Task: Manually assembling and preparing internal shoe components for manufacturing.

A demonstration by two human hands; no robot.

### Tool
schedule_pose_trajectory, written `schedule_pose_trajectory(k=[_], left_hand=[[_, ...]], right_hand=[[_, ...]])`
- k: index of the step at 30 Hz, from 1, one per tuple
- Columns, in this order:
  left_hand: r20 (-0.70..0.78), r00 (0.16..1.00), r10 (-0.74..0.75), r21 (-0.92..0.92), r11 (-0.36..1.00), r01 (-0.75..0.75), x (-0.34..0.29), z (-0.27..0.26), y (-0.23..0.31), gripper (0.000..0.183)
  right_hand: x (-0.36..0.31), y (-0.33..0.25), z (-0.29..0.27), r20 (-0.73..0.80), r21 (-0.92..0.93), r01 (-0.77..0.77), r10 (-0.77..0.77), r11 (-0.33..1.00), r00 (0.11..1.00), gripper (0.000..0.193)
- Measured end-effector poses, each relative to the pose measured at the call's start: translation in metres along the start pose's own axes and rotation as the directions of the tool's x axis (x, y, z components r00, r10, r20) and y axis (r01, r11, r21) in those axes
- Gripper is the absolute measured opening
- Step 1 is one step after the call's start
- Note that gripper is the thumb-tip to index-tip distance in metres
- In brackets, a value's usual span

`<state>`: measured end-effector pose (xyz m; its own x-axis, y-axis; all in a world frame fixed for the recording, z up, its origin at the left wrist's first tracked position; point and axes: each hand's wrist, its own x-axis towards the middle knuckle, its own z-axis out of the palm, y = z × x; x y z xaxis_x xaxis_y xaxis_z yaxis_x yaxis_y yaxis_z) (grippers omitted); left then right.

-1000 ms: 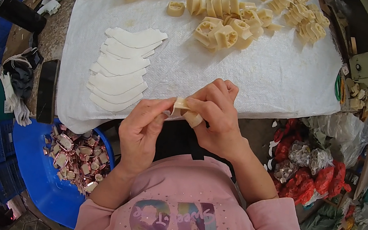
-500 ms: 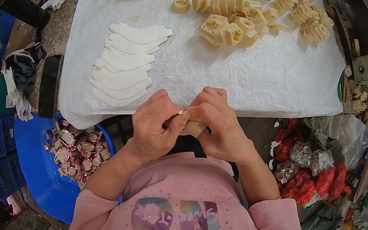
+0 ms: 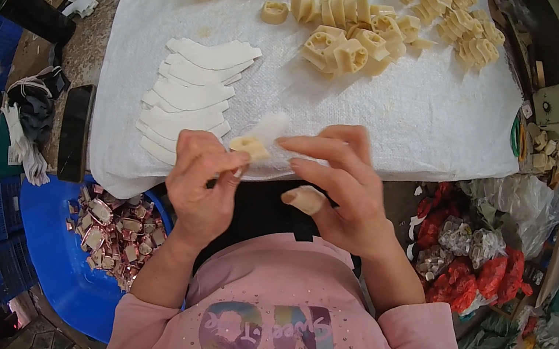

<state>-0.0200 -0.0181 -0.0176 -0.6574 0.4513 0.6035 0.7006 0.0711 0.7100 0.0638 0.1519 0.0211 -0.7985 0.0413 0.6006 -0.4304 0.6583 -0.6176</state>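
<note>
Piece [image 3: 249, 148], cream, at the near edge of a white cloth [image 3: 417, 113], pinched between the thumb and forefinger of the left hand [image 3: 202, 180], which are closed on it. A white flap [image 3: 270, 128], blurred, extends from the piece away from the wearer; whether it is joined to the piece cannot be told. The right hand [image 3: 348, 187] stands just beside, its fingers parted and the thumb well clear of the forefinger; whether a fingertip touches the flap cannot be told. A cream sleeve [image 3: 304, 198] lies at the right thumb, worn or held, which is unclear.

On the cloth, left of centre, white strips [image 3: 192, 96] overlap in a column just beyond the left hand. Beyond them, cream blocks [image 3: 350, 51] are heaped toward the far side. Lower left, a blue tub [image 3: 62, 286] contains pinkish, shiny parts [image 3: 115, 235]; right, red bags [image 3: 459, 277] lie below cloth level.
</note>
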Motion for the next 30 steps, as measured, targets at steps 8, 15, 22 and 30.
schedule_pose_trajectory(k=[8, 15, 22, 30], left_hand=[[-0.095, 0.996, -0.002, -0.236, 0.972, -0.020, 0.001, 0.005, 0.021, 0.028], [0.075, 0.988, 0.133, -0.311, 0.945, -0.103, -0.006, 0.008, 0.021, 0.032], [0.181, 0.944, 0.275, 0.124, 0.946, -0.299, -0.003, 0.017, 0.023, 0.021], [0.329, 0.919, 0.216, 0.314, 0.893, -0.322, 0.002, 0.021, 0.026, 0.019]], right_hand=[[-0.043, 0.003, 0.021, 0.194, 0.732, -0.552, 0.655, 0.399, 0.730, 0.027], [-0.050, -0.005, 0.027, 0.111, 0.862, -0.403, 0.661, 0.307, 0.742, 0.021], [-0.043, -0.017, 0.021, 0.164, 0.842, -0.477, 0.723, 0.252, 0.672, 0.024], [-0.030, -0.012, 0.015, 0.149, 0.325, -0.645, 0.636, 0.692, 0.758, 0.024]])
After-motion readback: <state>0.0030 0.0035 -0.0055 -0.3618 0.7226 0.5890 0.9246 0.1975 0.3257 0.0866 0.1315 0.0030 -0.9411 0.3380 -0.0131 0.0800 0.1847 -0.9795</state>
